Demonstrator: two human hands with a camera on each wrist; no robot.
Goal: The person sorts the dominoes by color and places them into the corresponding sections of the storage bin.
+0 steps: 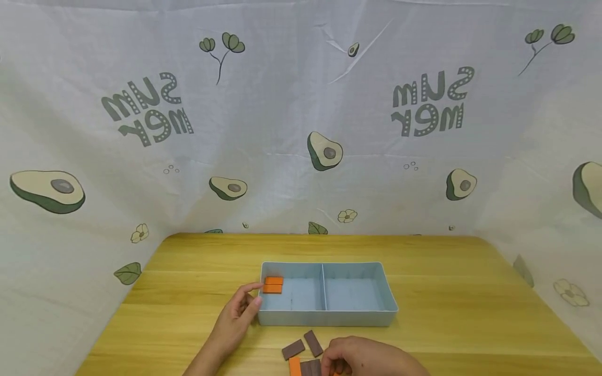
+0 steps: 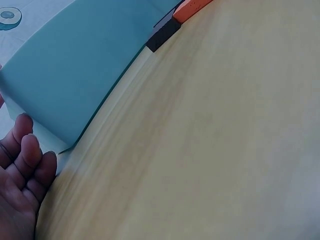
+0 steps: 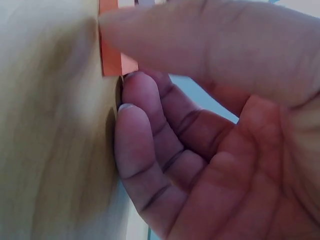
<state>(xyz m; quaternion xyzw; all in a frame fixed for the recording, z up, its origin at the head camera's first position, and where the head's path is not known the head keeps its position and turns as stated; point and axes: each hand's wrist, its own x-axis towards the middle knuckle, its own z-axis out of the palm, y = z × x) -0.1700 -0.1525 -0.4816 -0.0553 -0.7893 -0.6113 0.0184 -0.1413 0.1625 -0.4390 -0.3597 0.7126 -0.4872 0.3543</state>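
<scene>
My left hand [image 1: 235, 319] is at the left wall of a light blue box [image 1: 329, 317] split into two compartments. Its index finger and thumb touch the wall near the rim, the other fingers loosely bent by the box's corner in the left wrist view. Low in the head view, my right hand [image 1: 369, 357] pinches an orange block [image 3: 111, 52] close over the table, its thumb across the block. Beside it lie brown blocks [image 1: 293, 349] and another orange block [image 1: 294, 366]. Two orange blocks [image 1: 273, 289] lie side by side in the left compartment.
The wooden table [image 1: 451, 292] carries the box near its middle. Behind and at both sides hangs a white cloth [image 1: 263, 115] printed with avocados and lettering. The box's upright divider [image 1: 323, 287] separates its compartments.
</scene>
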